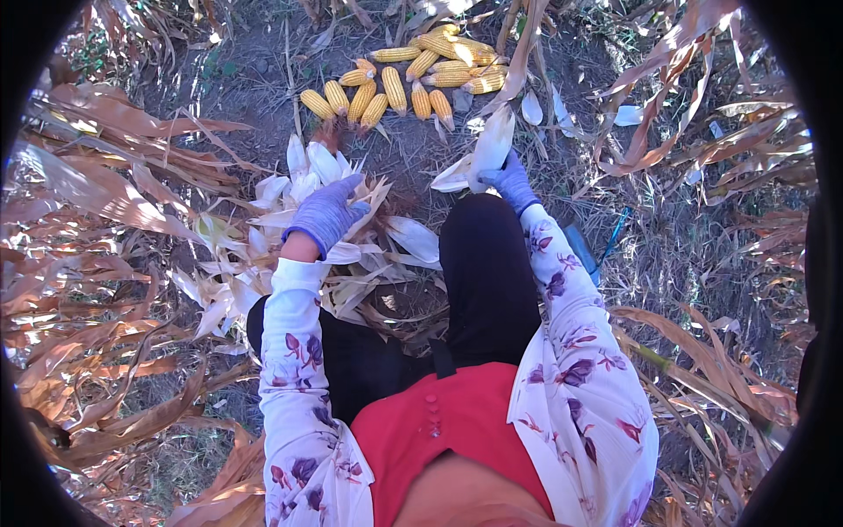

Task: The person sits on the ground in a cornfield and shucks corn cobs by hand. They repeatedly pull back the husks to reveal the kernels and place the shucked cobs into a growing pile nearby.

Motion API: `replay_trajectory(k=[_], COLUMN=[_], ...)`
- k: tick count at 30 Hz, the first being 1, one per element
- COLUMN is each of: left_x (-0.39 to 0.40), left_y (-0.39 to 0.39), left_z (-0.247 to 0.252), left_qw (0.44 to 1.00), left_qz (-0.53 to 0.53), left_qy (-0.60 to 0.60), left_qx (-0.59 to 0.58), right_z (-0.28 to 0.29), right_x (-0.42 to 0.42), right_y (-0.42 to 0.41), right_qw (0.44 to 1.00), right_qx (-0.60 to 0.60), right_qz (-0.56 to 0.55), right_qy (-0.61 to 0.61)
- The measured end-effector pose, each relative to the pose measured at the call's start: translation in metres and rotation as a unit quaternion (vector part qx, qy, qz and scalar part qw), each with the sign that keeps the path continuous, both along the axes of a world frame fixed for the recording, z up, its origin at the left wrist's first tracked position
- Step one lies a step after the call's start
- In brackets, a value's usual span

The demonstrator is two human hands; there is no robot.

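My right hand (512, 183), in a grey-purple knit glove, grips a pale corn husk (494, 139) beside my raised knee. Whether an ear is inside that husk cannot be told. My left hand (326, 214), gloved alike, hovers over or rests on a heap of stripped husks (411, 237), thumb and forefinger apart and nothing visible in its grasp. Beyond both hands, husked yellow corn cobs lie on the soil. Several form a loose group (361, 102) on the left, and others are piled up (454, 56) at the right.
Dry corn stalks and leaves crowd the left (112, 197) and right (698, 369) sides. A blue object (581, 250) lies on the ground by my right forearm, with a thin blue-green item (617, 230) next to it. Loose husk pieces (531, 109) lie near the cobs.
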State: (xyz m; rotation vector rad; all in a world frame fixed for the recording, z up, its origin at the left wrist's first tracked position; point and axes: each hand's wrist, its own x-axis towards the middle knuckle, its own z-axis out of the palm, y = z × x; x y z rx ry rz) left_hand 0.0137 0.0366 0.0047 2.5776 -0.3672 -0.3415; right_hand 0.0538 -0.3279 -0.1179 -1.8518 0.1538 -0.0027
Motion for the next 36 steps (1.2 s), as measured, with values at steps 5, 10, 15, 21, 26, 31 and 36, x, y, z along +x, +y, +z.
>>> replay_trajectory(k=[5,10,15,21,26,31,36], left_x=[0.004,0.007,0.003,0.016,0.011,0.019,0.030], left_y=[-0.011,-0.013,-0.018,-0.020,-0.031,-0.024,-0.021], left_z=[0.020,0.043,0.016,0.008,0.027,0.010,0.005], left_qw=[0.950,0.783,0.764,0.681,0.682,0.626,0.380], left_qz=[0.102,0.138,0.279,0.286,0.375,0.414,0.440], left_qy=[-0.035,-0.043,-0.041,-0.054,-0.085,-0.080,0.023], left_qx=[-0.293,-0.605,-0.581,-0.671,-0.622,-0.656,-0.814], right_z=[0.127,0.158,0.116,0.108,0.088,0.081,0.079], right_x=[0.054,0.004,-0.027,-0.025,-0.029,-0.026,-0.027], right_y=[0.078,0.170,0.188,0.189,0.210,0.223,0.241], right_qw=[0.978,0.954,0.947,0.958,0.972,0.973,0.966], right_qx=[-0.015,-0.059,-0.059,-0.089,-0.046,0.013,0.185], right_qz=[0.193,0.292,0.316,0.273,0.220,0.224,0.179], right_qy=[-0.073,-0.037,0.010,-0.014,-0.064,-0.051,-0.023])
